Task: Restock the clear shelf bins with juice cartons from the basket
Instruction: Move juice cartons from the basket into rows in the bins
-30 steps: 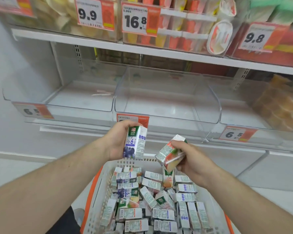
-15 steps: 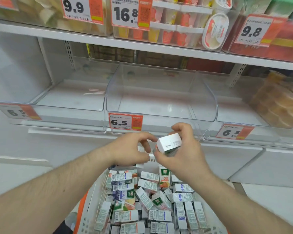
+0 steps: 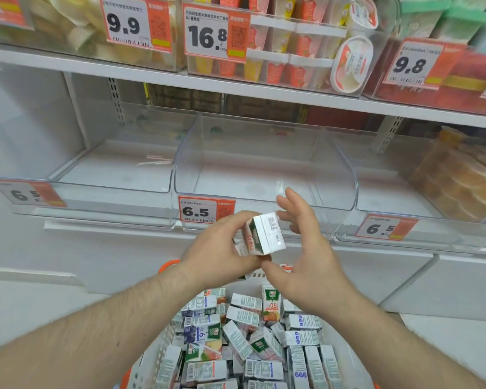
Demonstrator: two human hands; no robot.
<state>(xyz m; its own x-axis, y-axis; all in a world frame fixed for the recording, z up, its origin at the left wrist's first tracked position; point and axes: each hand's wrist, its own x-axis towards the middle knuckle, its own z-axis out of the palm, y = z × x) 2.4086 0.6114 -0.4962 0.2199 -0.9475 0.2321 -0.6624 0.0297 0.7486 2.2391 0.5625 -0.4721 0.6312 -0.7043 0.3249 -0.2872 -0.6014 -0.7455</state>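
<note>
My left hand [image 3: 216, 248] grips small juice cartons [image 3: 265, 234] held together, just in front of the middle clear shelf bin [image 3: 264, 153], which has nothing in it. My right hand [image 3: 306, 256] is beside the cartons on the right with fingers spread and relaxed, its thumb near their lower edge. Below my hands stands a white basket with orange trim [image 3: 152, 363] holding several loose juice cartons [image 3: 244, 338]. The clear bin on the left [image 3: 118, 167] also holds nothing.
The right bin [image 3: 460, 175] holds orange packaged goods. Price tags reading 6.5 [image 3: 205, 210] hang on the bin fronts. The upper shelf [image 3: 236, 85] carries cups and packs behind tags reading 9.9, 16.8 and 9.8. White cabinet fronts lie below the bins.
A second ago each hand held one carton. The hands came together; now the left hand holds the cartons and the right hand has opened beside them.
</note>
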